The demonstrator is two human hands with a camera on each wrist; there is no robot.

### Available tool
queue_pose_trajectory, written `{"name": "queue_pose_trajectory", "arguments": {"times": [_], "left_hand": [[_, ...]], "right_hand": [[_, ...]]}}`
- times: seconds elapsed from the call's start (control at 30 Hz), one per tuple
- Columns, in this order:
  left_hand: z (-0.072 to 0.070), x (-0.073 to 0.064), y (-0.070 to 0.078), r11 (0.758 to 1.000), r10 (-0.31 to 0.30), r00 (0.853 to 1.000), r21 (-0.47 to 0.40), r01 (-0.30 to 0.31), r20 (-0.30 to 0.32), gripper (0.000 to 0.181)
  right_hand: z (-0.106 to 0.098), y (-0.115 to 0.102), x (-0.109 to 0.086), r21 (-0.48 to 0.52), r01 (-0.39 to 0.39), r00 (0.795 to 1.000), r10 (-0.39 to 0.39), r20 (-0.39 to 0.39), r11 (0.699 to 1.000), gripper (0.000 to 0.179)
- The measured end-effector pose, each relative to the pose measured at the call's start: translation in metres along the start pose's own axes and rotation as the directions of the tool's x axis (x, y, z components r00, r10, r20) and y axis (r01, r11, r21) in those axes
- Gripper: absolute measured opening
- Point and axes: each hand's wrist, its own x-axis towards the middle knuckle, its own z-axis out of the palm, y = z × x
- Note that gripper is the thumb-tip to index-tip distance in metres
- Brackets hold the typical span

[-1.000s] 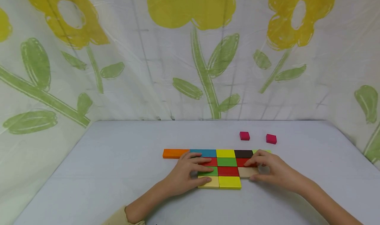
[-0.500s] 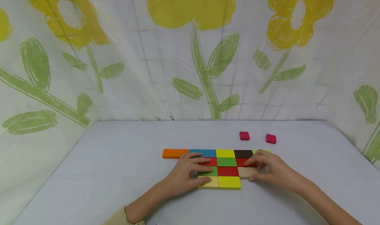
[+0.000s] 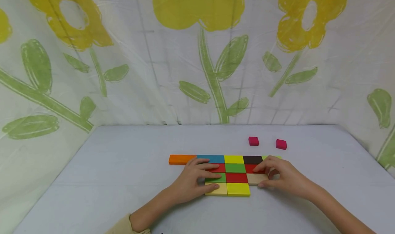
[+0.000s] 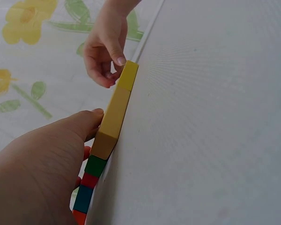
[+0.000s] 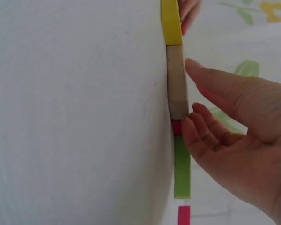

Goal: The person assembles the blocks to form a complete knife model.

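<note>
Flat coloured wooden blocks lie edge to edge in several rows. My left hand rests over their left side with fingers spread. Its thumb touches a tan block; its other fingertips lie on a green block and a red block. My right hand is at the right side, fingers loosely bent. Its thumb meets the near right corner of a pale wood block, and its index fingertip touches a second red block. In the right wrist view, thumb and fingertips sit along the top edge of the pale block.
An orange block, a blue block, a yellow block and a dark brown block form the far row, with a light green one partly hidden. Two small magenta blocks lie apart behind. A flower-printed curtain backs the white table.
</note>
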Motion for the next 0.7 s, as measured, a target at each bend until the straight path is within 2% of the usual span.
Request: {"name": "queue_pose_trajectory", "arguments": {"times": [0.27,0.43,0.7], "left_hand": [[0.001,0.000,-0.001,1.000,0.008,1.000,0.005,-0.008,-0.004,0.033],[0.001,0.000,-0.002,1.000,0.012,1.000,0.006,-0.012,-0.006,0.033],[0.000,0.000,-0.001,1.000,0.016,1.000,0.006,-0.015,-0.009,0.033]], "right_hand": [[-0.013,0.007,-0.004,-0.017,0.058,0.997,-0.059,-0.052,0.998,0.031],[-0.025,0.012,-0.002,-0.078,-0.013,0.995,0.006,-0.101,0.997,0.033],[-0.044,0.025,0.005,-0.178,-0.131,0.981,0.101,-0.166,0.975,0.033]]}}
